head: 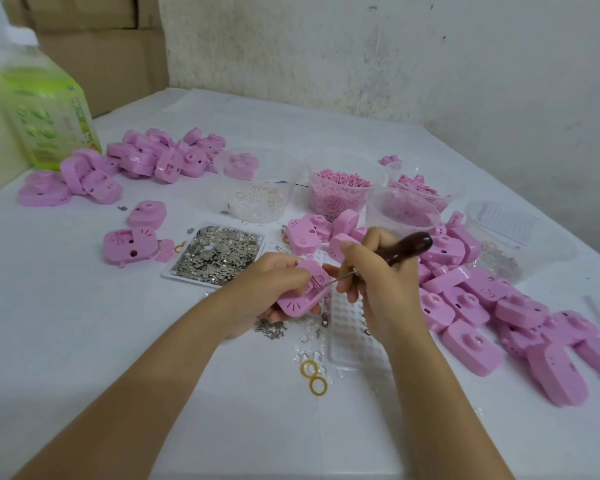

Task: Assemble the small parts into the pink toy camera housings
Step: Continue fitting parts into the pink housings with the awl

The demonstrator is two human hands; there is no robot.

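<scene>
My left hand (269, 285) grips a pink toy camera housing (300, 299) just above the table, its open inner side turned up. My right hand (378, 271) holds a tool with a dark wooden handle (409, 245); its thin metal shaft (333, 280) points into the housing. A shallow tray of small grey metal parts (219, 252) lies just beyond my left hand. Loose metal bits (272, 328), clear lenses and yellow rings (314, 375) lie under and in front of my hands.
Pink housings are heaped at the back left (146, 161) and along the right (499, 306). Clear tubs hold pink pellets (340, 190), clear rings (260, 199) and other pink parts. A clear dimpled tray (350, 337) sits below my right hand. A green bottle (45, 109) stands far left.
</scene>
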